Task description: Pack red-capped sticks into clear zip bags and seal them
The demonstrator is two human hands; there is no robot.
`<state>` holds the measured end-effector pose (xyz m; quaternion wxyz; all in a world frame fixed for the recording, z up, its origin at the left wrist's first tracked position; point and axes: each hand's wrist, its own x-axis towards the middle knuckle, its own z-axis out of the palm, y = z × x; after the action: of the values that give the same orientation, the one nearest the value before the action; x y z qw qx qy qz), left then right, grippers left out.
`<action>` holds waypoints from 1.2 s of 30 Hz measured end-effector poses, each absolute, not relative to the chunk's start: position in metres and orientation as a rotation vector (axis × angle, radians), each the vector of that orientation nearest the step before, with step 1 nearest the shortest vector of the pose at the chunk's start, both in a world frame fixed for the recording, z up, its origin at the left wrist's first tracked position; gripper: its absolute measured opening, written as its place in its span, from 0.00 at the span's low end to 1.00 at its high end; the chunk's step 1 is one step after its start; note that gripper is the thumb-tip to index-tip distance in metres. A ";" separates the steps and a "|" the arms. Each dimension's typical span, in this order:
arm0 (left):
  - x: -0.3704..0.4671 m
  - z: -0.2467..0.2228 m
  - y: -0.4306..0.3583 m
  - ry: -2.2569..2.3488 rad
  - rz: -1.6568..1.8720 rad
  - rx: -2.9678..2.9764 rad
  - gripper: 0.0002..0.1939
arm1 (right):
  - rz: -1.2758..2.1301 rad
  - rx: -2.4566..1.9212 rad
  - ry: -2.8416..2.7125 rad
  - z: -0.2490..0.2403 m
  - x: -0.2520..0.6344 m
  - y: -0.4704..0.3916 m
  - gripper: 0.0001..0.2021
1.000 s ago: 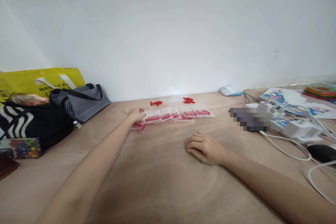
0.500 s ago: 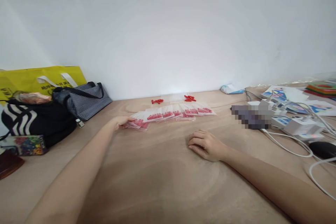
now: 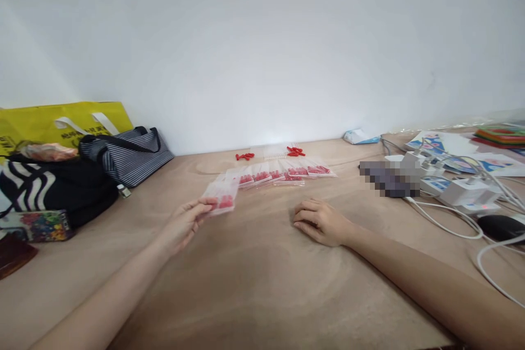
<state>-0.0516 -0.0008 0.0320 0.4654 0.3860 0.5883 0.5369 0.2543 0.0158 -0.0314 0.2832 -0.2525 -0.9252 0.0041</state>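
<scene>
My left hand [image 3: 191,222] pinches the near left corner of a clear plastic bag [image 3: 221,197] with red pieces inside. That bag is at the left end of a row of similar overlapping bags [image 3: 262,176] on the table. My right hand [image 3: 319,222] rests on the table right of centre, fingers curled together; whether anything is under them is hidden. Behind the row lie two small piles of loose red pieces, a left pile [image 3: 245,157] and a right pile [image 3: 296,151], with clear plastic [image 3: 274,151] between them.
On the left stand a yellow bag [image 3: 102,115], a striped bag [image 3: 129,156], a black bag [image 3: 77,188] and a floral case [image 3: 45,225]. At the right are a pixelated dark object [image 3: 388,179], white chargers [image 3: 465,191], cables, a black mouse [image 3: 501,227] and printed sheets [image 3: 490,164].
My left hand has moved nearer and slightly right, drawing a bag from the left end of the row with it. My right hand has stayed in place.
</scene>
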 end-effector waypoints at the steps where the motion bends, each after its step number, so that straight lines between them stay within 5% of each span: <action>1: -0.040 0.027 -0.004 1.395 1.262 0.944 0.09 | -0.004 -0.691 -2.472 -0.031 0.254 0.016 0.08; 8: 0.030 -0.003 0.004 1.194 0.992 1.096 0.06 | -0.097 -0.871 -2.360 -0.033 0.255 0.019 0.08; 17: 0.007 0.004 -0.002 1.438 0.573 2.050 0.34 | -0.022 -0.872 -2.353 -0.033 0.255 0.019 0.10; 24: -0.016 -0.010 0.002 1.102 0.722 2.656 0.16 | 0.036 -0.671 -2.430 -0.030 0.243 0.019 0.14; 36: 0.005 -0.015 0.012 0.836 0.751 2.626 0.12 | -0.217 -0.566 -2.443 -0.032 0.252 0.013 0.09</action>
<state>0.0051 0.0124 -0.0152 0.1421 0.9101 0.2897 0.2601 0.2519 0.0128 -0.0322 0.3074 -0.2139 -0.9236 -0.0819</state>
